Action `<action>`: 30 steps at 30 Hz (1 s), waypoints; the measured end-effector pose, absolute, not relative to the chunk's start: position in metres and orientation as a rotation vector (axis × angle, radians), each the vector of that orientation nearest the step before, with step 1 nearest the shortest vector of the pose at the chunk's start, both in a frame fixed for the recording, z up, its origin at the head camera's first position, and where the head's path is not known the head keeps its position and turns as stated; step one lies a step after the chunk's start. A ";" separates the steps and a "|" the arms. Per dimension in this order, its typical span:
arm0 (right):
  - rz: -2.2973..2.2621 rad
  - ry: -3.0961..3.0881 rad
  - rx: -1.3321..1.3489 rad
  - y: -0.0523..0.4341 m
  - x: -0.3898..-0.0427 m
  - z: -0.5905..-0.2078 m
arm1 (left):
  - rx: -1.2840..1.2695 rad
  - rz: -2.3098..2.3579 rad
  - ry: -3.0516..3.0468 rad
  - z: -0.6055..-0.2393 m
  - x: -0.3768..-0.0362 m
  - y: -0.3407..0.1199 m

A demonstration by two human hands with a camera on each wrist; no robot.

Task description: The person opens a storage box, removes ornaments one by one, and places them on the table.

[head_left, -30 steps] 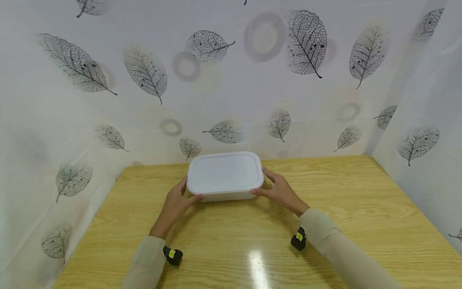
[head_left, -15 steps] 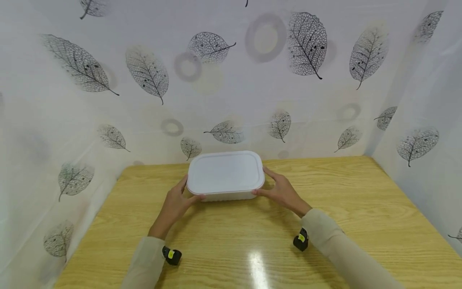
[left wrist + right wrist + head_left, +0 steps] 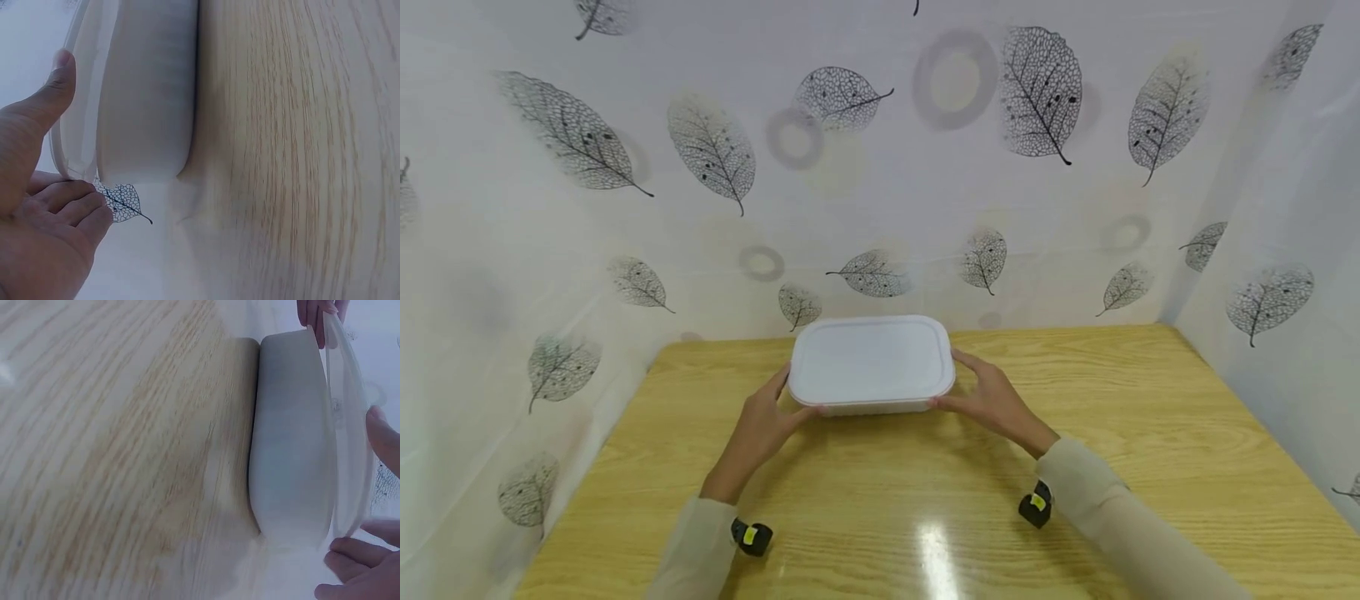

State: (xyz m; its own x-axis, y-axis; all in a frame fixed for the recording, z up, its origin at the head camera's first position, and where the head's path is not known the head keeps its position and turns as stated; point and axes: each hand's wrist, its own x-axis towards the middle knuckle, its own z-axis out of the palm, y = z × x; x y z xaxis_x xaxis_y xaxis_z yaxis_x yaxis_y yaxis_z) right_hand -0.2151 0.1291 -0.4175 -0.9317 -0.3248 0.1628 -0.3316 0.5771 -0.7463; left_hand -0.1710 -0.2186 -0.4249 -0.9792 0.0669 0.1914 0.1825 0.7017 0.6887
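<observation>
Both hands are on the white lidded plastic container [image 3: 871, 364], one at each short end. The left hand [image 3: 758, 425] has its thumb hooked along the near left corner of the lid's rim, with the fingers reaching up the left side; from the left wrist camera the thumb [image 3: 55, 87] lies against the translucent lid edge [image 3: 78, 112] while the other fingers [image 3: 75, 209] curl below the corner, so the grip is a light pinch on the rim. The right hand [image 3: 992, 398] mirrors it, thumb at the near right corner and fingers laid along the right side. In the right wrist view only the fingertips [image 3: 350, 556] show at the frame's lower right, cut off by the edge, and the lid [image 3: 350, 444] seems to stand slightly off the container's body [image 3: 290, 437] along its rim; whether it is truly lifted or just overhanging is hard to make out.

The container sits on the wooden bench [image 3: 1150, 417], toward the back edge and about the middle, close to the leaf-patterned curtain [image 3: 850, 167] that walls off the back and both sides. What is inside it is hidden by the lid. Pale sleeves [image 3: 1097, 500] cover both forearms, and a small black wrist camera [image 3: 1036, 507] with a yellow mark hangs under each wrist.
</observation>
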 end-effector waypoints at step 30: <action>1.204 -2.776 0.693 0.153 -0.171 -0.414 | -0.207 -1.042 -2.808 -0.415 -0.115 -0.218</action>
